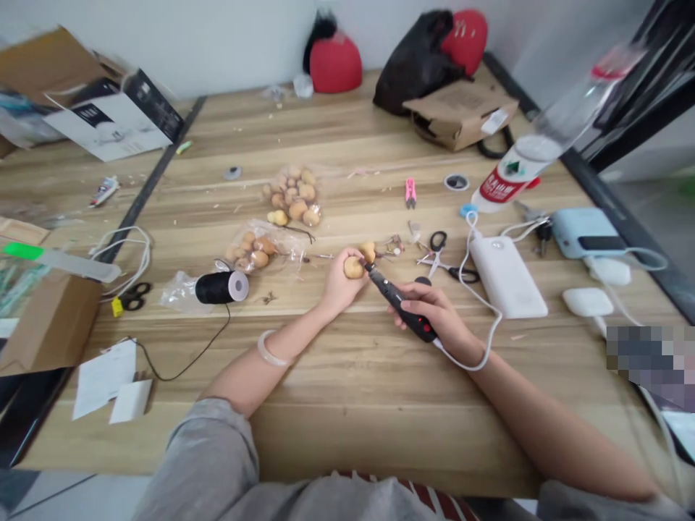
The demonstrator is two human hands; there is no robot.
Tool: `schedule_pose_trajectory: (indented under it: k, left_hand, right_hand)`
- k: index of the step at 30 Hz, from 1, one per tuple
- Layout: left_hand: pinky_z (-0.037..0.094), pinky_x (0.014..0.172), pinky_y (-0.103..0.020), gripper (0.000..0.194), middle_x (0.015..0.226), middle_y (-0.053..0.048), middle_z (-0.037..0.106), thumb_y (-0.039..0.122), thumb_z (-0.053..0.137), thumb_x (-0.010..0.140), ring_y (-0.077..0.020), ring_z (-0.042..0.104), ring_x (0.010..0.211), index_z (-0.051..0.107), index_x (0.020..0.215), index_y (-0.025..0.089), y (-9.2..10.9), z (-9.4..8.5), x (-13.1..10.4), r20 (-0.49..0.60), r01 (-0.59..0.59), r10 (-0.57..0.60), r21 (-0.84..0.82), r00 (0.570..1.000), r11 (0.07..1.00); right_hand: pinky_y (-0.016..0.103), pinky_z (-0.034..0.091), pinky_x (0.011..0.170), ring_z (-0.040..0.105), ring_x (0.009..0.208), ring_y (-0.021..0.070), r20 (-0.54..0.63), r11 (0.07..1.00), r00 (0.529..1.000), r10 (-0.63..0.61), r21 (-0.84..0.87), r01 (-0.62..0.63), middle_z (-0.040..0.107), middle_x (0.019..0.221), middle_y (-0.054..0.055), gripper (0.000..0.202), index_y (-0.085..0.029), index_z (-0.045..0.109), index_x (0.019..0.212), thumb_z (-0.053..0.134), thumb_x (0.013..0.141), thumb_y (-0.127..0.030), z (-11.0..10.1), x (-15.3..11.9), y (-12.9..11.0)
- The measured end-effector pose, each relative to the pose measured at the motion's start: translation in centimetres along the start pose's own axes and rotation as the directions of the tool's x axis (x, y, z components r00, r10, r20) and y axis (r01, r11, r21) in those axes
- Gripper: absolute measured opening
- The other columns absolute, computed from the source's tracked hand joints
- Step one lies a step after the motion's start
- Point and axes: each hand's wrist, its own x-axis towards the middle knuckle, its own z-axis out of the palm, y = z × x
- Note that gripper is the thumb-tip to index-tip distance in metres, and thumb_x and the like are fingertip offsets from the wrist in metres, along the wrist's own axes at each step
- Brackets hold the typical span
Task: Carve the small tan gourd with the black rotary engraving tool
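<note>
Near the middle of the table, my left hand (343, 284) holds a small gourd-shaped tan piece (354, 268), its narrower end pointing up and right. A black rotary tool (400, 302) with red lights and a white cable is gripped in my right hand (437, 317). The tool's tip meets the tan piece or lies right beside it; which of the two I cannot tell. More round tan pieces lie in clear plastic bags, one bag (296, 194) farther back and another (253, 250) left of my left hand.
Right of my hands are scissors (436, 255), a white power bank (507, 275) with cables, a light blue device (589, 233) and a bottle (507, 174). A black thread spool (217, 288) lies left. Pink cutters (410, 192) lie behind. Boxes stand at far left.
</note>
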Motion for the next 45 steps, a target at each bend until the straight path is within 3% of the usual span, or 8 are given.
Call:
schedule_pose_trajectory:
  k: [6, 11, 16, 21, 32, 36, 40, 45]
  left_hand:
    - [0.041, 0.066, -0.024, 0.030, 0.071, 0.004, 0.057, 0.015, 0.071, 0.060, -0.0112, 0.049, 0.064, 0.052, 0.082, 0.020, -0.07, -0.10, -0.09, 0.007, 0.077, -0.077, -0.040, 0.997, 0.996]
    - [0.040, 0.069, -0.024, 0.031, 0.073, 0.004, 0.055, 0.009, 0.069, 0.056, -0.0113, 0.049, 0.068, 0.052, 0.081, 0.019, -0.12, -0.15, -0.15, -0.001, 0.043, -0.043, -0.040, 0.999, 0.998]
    - [0.039, 0.068, -0.024, 0.031, 0.072, 0.004, 0.054, 0.013, 0.073, 0.060, -0.0113, 0.047, 0.067, 0.053, 0.083, 0.019, -0.25, -0.13, -0.16, 0.005, 0.052, -0.052, -0.026, 0.999, 0.998]
    - [0.040, 0.069, -0.024, 0.034, 0.076, 0.003, 0.057, 0.011, 0.074, 0.056, -0.0119, 0.052, 0.070, 0.053, 0.083, 0.019, -0.43, -0.07, -0.18, -0.003, 0.023, -0.023, -0.022, 1.000, 0.999]
    - [0.040, 0.070, -0.025, 0.034, 0.080, 0.003, 0.057, 0.011, 0.072, 0.059, -0.0115, 0.050, 0.071, 0.051, 0.085, 0.020, -0.49, -0.06, -0.22, -0.010, 0.000, 0.000, -0.002, 1.000, 1.000]
    - [0.040, 0.069, -0.025, 0.035, 0.081, 0.003, 0.056, 0.013, 0.072, 0.062, -0.0114, 0.050, 0.070, 0.050, 0.088, 0.021, -0.37, 0.02, -0.24, -0.031, 0.030, -0.030, 0.001, 0.999, 1.000]
    - [0.043, 0.080, -0.027, 0.040, 0.093, -0.001, 0.060, 0.007, 0.068, 0.059, -0.0143, 0.056, 0.084, 0.051, 0.093, 0.021, -0.40, 0.06, -0.26, -0.084, -0.040, 0.041, 0.014, 0.996, 0.999]
    - [0.045, 0.078, -0.026, 0.040, 0.095, -0.002, 0.065, 0.013, 0.070, 0.066, -0.0137, 0.058, 0.081, 0.058, 0.103, 0.020, -0.72, -0.07, -0.19, -0.030, -0.038, 0.039, 0.036, 0.999, 0.999]
  right_hand:
    - [0.027, 0.052, 0.049, 0.064, 0.051, 0.0153, 0.108, 0.999, 0.994, -0.009, -0.037, 0.013, 0.072, 0.073, 0.006, 0.033, -0.014, 0.073, 0.096, 0.078, 0.065, -0.025, 0.17, 0.12, -0.03]
    - [0.026, 0.052, 0.050, 0.064, 0.052, 0.0148, 0.041, 1.000, 0.999, -0.017, -0.021, 0.018, 0.073, 0.075, 0.007, 0.035, -0.013, 0.073, 0.099, 0.076, 0.067, -0.026, 0.16, 0.12, -0.05]
    - [0.027, 0.053, 0.051, 0.065, 0.053, 0.0159, 0.109, 1.000, 0.994, 0.016, -0.027, -0.014, 0.073, 0.075, 0.007, 0.034, -0.014, 0.073, 0.098, 0.078, 0.066, -0.025, -0.11, 0.16, -0.01]
    - [0.027, 0.053, 0.052, 0.065, 0.054, 0.0152, 0.043, 1.000, 0.999, -0.003, -0.014, 0.004, 0.074, 0.076, 0.007, 0.034, -0.014, 0.073, 0.100, 0.076, 0.068, -0.026, -0.23, 0.13, 0.06]
    - [0.026, 0.053, 0.051, 0.065, 0.052, 0.0146, 0.048, 1.000, 0.999, 0.004, -0.007, -0.003, 0.074, 0.074, 0.006, 0.032, -0.015, 0.073, 0.097, 0.076, 0.067, -0.025, -0.01, 0.05, -0.11]
    - [0.027, 0.051, 0.049, 0.064, 0.050, 0.0152, 0.070, 1.000, 0.998, 0.005, -0.021, -0.003, 0.072, 0.072, 0.005, 0.032, -0.014, 0.073, 0.094, 0.078, 0.064, -0.024, 0.05, 0.05, -0.06]
    - [0.026, 0.052, 0.051, 0.065, 0.052, 0.0145, 0.027, 1.000, 1.000, -0.005, 0.008, 0.005, 0.073, 0.074, 0.006, 0.033, -0.014, 0.072, 0.098, 0.076, 0.067, -0.023, 0.02, 0.03, -0.15]
    - [0.026, 0.052, 0.050, 0.064, 0.050, 0.0147, 0.071, 1.000, 0.997, 0.002, -0.004, -0.001, 0.073, 0.071, 0.005, 0.031, -0.013, 0.072, 0.093, 0.077, 0.064, -0.023, -0.01, 0.04, -0.15]
